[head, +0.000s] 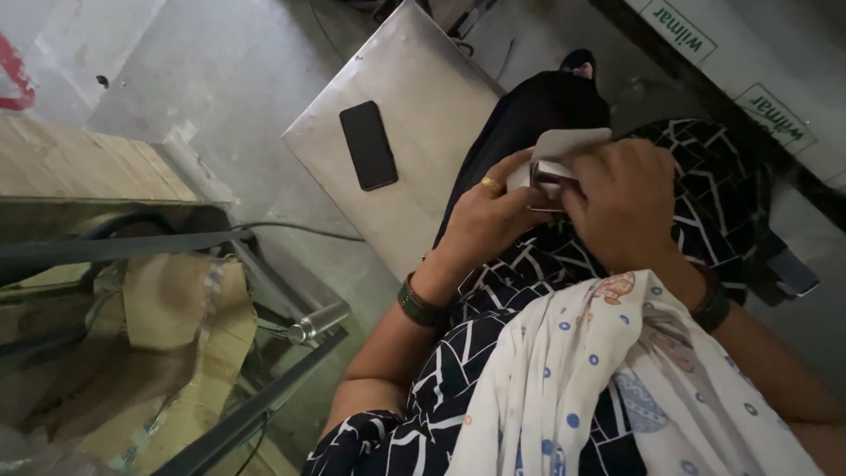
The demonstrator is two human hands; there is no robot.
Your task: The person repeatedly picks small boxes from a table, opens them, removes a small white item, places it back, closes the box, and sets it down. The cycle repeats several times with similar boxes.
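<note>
Two hands meet right of centre: left hand (pixel 487 214) and right hand (pixel 624 201), both closed on a small pale card-like piece (pixel 571 143) over the lap. Keeping the fingertips near its edge should steady it; phone (pixel 368 145) lies upper centre.

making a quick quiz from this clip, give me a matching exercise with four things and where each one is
Things
1. black phone
2. small white piece
3. gold ring
4. white spotted cloth

Places
A. on a finger of the left hand
B. draped over the lap, below the right hand
C. lying flat on the metal sheet
D. held between both hands

Pairs: 1-C, 2-D, 3-A, 4-B
</note>
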